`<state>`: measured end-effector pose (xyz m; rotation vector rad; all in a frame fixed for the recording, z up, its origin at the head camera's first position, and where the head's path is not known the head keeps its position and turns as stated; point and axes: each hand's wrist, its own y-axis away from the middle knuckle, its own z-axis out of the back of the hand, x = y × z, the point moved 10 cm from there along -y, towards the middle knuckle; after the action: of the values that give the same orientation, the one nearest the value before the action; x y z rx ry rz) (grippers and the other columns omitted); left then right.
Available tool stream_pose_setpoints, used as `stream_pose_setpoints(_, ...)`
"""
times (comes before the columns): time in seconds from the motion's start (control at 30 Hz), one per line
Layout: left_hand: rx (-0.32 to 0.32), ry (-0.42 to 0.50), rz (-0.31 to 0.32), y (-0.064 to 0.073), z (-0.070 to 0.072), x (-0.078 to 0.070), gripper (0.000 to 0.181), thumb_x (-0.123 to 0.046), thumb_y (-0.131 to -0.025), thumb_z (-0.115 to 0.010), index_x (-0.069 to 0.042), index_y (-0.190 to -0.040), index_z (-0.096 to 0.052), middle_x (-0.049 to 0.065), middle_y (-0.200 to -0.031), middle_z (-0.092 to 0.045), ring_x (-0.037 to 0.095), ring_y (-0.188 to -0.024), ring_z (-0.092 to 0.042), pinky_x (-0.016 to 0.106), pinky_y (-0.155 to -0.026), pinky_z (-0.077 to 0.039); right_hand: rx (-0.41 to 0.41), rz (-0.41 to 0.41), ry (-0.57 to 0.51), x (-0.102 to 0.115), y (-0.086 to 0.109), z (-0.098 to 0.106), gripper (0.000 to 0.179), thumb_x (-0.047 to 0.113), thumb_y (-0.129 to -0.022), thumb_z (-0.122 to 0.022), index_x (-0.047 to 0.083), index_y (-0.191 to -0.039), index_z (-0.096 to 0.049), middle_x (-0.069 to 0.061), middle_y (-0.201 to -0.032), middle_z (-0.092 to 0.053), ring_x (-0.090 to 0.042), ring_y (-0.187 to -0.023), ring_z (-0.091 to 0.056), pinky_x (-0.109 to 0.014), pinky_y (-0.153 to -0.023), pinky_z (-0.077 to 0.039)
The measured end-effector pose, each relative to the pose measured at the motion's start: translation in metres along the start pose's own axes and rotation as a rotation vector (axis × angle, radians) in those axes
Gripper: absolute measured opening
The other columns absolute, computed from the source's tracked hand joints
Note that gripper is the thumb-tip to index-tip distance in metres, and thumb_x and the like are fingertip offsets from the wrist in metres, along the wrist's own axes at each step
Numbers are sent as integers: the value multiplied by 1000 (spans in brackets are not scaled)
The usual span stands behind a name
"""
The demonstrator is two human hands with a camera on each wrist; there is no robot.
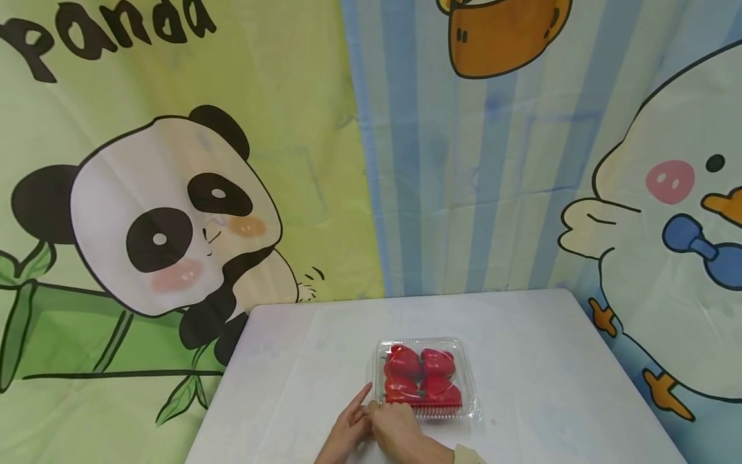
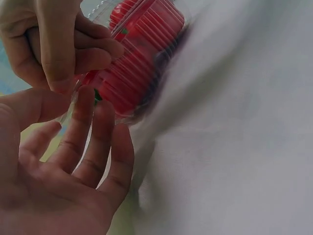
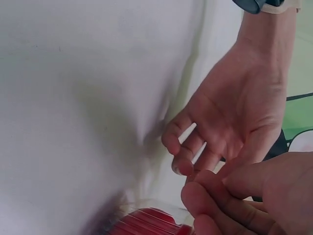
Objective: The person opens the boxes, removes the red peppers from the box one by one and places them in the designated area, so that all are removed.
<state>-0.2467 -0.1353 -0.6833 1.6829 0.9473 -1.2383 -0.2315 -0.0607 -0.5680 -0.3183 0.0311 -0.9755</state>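
A clear plastic clamshell box [image 1: 469,390] with ribbed walls lies on the table, and several red bell peppers [image 1: 437,363] with green stems show through it. My right hand [image 1: 400,430] is at the near left corner of the box, its thumb and curled fingers pinching the edge there. Beside that corner is my left hand [image 1: 346,430], palm turned up with fingers extended. In the left wrist view its fingertips [image 2: 101,111] overlap the box wall, just below the right hand's thumb. The right wrist view shows both hands' fingertips close together, hiding the pinched spot.
The box rests on a white table [image 1: 533,361] with a cloth-like cover. Behind it hangs a printed backdrop with a panda [image 1: 168,193] on the left and a white duck [image 1: 649,270] on the right. A dark band [image 3: 252,5] shows near the left sleeve.
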Motion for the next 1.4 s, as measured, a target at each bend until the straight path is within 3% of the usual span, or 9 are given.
stream_pose_setpoints(0.37, -111, -28, 19, -3, 3, -5, 73, -2, -94, -56, -8, -160, -25, -6, -91, -62, 6, -85, -60, 21, -79, -51, -160, 25, 32, 1, 4, 6, 20, 20, -74, -78, 17, -70, -59, 5, -51, -55, -11, -41, -46, -28, -36, -29)
stream_pose_setpoints(0.63, -155, -83, -35, -6, 7, -7, 72, 6, -89, -55, -5, -156, -33, -7, -88, -60, 2, -78, -56, 17, -71, -48, -162, 7, 33, -2, 2, 5, 20, 20, -76, -76, 17, -69, -58, 5, -50, -53, -9, -39, -41, -28, -36, -26)
stream_pose_setpoints(0.77, -198, -94, -24, -6, 13, -3, 71, 6, -88, -55, -6, -156, -35, -5, -89, -58, 3, -76, -56, 17, -70, -49, -130, 1, 4, 0, 1, 6, 19, 20, -77, -74, 17, -69, -57, 4, -50, -53, -9, -39, -39, -28, -35, -26)
stream_pose_setpoints(0.9, -193, -84, 13, -4, 12, -3, 68, -1, -92, -54, -8, -156, -34, -4, -92, -58, 4, -82, -59, 21, -76, -53, -128, -5, -26, -1, 1, 7, 18, 18, -77, -73, 17, -70, -56, 4, -50, -53, -10, -39, -38, -28, -36, -24)
stream_pose_setpoints(1.4, -129, -108, -59, -1, 3, -14, 69, -1, -95, -53, -9, -159, -29, -4, -92, -59, 4, -82, -61, 24, -76, -57, -120, -18, -11, -5, 4, 15, 19, 27, -84, -74, 21, -75, -58, 4, -54, -58, -11, -40, -43, -28, -35, -28)
